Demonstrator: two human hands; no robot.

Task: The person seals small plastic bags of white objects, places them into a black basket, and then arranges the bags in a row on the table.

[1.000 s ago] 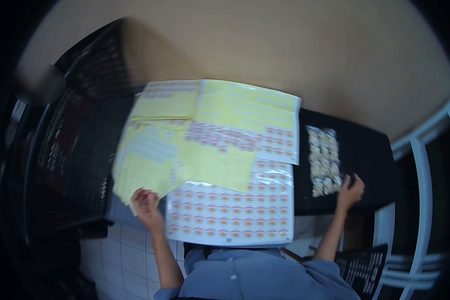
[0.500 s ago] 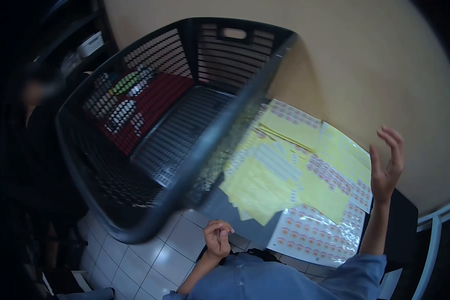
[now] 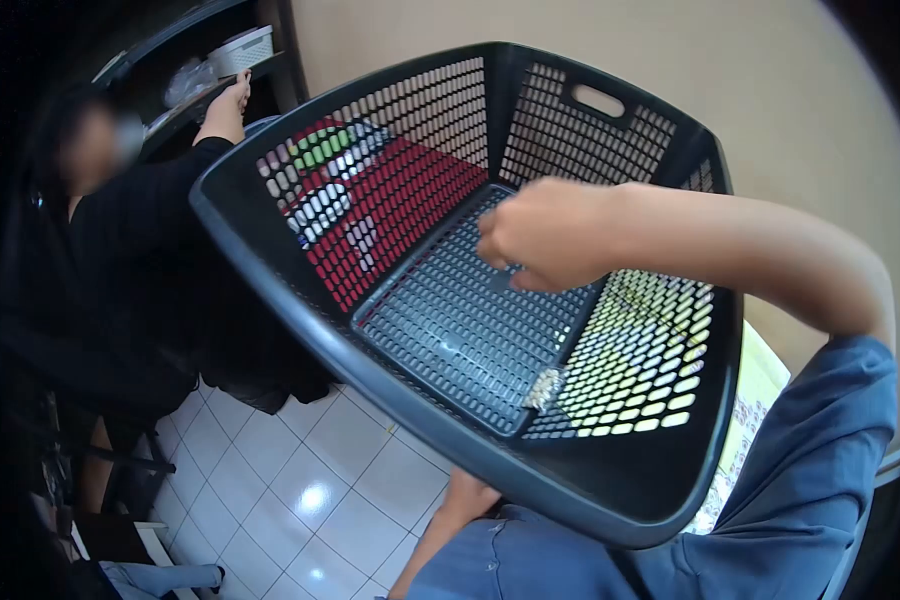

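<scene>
A large black plastic laundry basket [image 3: 440, 325] with slotted walls fills the middle of the view, its mouth facing up toward me. My right hand [image 3: 555, 235] reaches across the right rim and is over the basket's inside, fingers curled inward; whether they hold anything I cannot tell. A small pale bundle [image 3: 545, 388] lies in the basket's near right corner. Under the near rim is my left hand [image 3: 470, 492], its fingers hidden by the basket. Yellow printed sheets [image 3: 760, 375] show beside the right wall and through its slots.
A person in black [image 3: 170, 240] is at the left, one hand [image 3: 235, 95] raised near a dark shelf [image 3: 285, 70]. Upon that shelf stands a white basket [image 3: 243, 50]. Behind the left slots a red printed item [image 3: 410, 185] shows. White floor tiles [image 3: 300, 480] lie below.
The basket has shifted right and toward me, covering most of the sheets. My right hand has swung left from above the sheets to over the basket; my left hand's fingers are now hidden.
</scene>
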